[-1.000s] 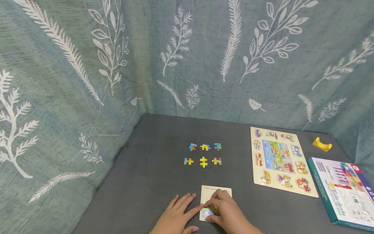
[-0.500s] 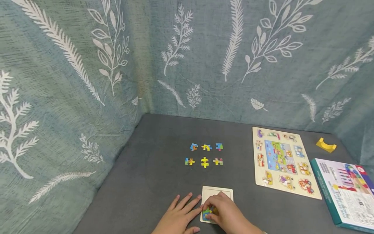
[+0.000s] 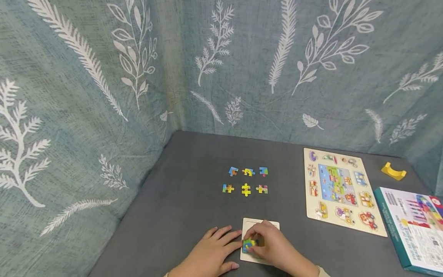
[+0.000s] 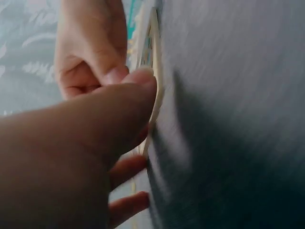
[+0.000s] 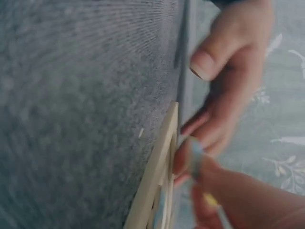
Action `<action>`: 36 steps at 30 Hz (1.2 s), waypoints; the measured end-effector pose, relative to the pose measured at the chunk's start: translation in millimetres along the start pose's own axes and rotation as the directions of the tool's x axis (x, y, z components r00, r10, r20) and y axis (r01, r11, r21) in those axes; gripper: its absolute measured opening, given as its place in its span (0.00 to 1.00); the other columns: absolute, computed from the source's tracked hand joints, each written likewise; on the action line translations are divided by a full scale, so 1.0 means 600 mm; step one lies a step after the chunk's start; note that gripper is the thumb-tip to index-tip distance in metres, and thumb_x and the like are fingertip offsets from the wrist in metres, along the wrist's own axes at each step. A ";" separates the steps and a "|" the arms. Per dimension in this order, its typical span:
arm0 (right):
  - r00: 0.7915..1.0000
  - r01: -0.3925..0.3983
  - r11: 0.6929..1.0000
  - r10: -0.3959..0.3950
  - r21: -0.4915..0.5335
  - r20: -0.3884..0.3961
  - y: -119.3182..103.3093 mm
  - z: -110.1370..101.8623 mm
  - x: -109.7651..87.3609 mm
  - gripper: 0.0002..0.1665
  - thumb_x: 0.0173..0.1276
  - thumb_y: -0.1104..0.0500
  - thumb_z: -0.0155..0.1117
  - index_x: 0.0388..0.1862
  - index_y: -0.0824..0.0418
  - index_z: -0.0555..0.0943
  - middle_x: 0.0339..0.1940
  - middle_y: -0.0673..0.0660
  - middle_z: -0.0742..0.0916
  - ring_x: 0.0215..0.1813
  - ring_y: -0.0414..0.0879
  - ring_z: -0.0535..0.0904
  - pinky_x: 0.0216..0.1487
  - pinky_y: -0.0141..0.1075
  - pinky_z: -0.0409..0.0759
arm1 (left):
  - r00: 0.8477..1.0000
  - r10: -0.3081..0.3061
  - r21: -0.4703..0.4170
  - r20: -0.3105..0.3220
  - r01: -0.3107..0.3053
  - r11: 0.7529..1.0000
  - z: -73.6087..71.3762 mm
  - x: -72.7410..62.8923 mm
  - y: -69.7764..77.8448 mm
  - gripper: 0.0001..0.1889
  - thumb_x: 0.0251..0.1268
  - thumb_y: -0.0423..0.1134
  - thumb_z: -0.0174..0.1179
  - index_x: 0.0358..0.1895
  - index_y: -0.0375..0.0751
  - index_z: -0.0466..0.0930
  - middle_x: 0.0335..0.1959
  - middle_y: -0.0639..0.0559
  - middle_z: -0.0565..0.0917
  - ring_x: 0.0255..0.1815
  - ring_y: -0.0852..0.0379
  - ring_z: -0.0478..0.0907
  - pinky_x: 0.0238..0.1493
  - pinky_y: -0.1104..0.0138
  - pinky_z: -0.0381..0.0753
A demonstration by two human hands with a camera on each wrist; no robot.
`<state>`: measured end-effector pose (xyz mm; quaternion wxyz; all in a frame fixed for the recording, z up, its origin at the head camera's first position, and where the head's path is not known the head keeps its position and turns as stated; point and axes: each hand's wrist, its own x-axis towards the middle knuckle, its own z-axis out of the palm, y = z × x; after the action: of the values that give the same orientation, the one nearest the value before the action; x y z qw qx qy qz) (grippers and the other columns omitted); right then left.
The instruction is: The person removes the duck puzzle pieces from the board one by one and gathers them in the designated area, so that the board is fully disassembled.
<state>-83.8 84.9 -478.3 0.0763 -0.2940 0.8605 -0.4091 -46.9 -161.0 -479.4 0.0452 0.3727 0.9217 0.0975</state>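
Note:
My right hand (image 3: 275,246) pinches a blue, green and yellow jigsaw piece (image 3: 247,245) between thumb and fingers, over the lower left of a small wooden puzzle tray (image 3: 246,223). In the right wrist view the piece (image 5: 195,155) is blurred and appears raised off the tray (image 5: 155,179). My left hand (image 3: 214,252) lies spread on the table, its fingertips at the tray's left edge. Part of the tray is hidden beneath the right hand. Beyond it, several loose jigsaw pieces (image 3: 246,189) lie in two rows.
A large wooden picture puzzle board (image 3: 311,211) with vehicle shapes lies to the right. Beside it is a white and teal box (image 3: 412,231), with a yellow curved block (image 3: 393,171) behind. A leaf-patterned curtain (image 3: 249,77) borders the dark table (image 3: 180,184).
The right hand's grip has shifted slightly on the tray's lower left, and the green and blue face of the piece shows more. The left hand stays beside the tray. The view has shifted slightly.

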 end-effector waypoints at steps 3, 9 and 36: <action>0.998 -0.052 0.997 0.054 0.062 -0.023 -0.009 -0.021 0.010 0.13 0.63 0.65 0.79 0.40 0.50 0.86 0.35 0.39 0.84 0.36 0.34 0.76 0.35 0.33 0.76 | 0.998 0.055 0.041 -0.001 -0.055 0.998 -0.020 0.015 -0.007 0.24 0.74 0.63 0.59 0.66 0.59 0.81 0.77 0.55 0.71 0.75 0.52 0.68 0.65 0.52 0.75; 0.997 -0.057 0.997 0.060 0.049 -0.055 -0.026 -0.069 0.083 0.11 0.68 0.68 0.74 0.46 0.57 0.87 0.41 0.48 0.88 0.37 0.38 0.82 0.38 0.32 0.82 | 0.983 0.185 0.199 -0.015 -0.178 0.964 -0.039 0.060 -0.019 0.26 0.67 0.68 0.62 0.60 0.58 0.83 0.63 0.59 0.79 0.62 0.60 0.75 0.58 0.64 0.74; 0.978 0.200 0.873 -0.148 -0.445 0.150 -0.010 -0.004 0.188 0.09 0.64 0.64 0.79 0.42 0.53 0.93 0.49 0.52 0.85 0.47 0.47 0.78 0.49 0.38 0.81 | 0.976 0.204 -0.019 -0.078 -0.206 0.978 -0.001 0.088 -0.048 0.39 0.55 0.73 0.69 0.67 0.56 0.81 0.66 0.61 0.77 0.62 0.61 0.67 0.63 0.65 0.70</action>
<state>-174.1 19.2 -460.1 0.0153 -0.4023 0.8969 -0.1832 -104.2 -144.7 -485.7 0.0047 0.4613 0.8779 0.1282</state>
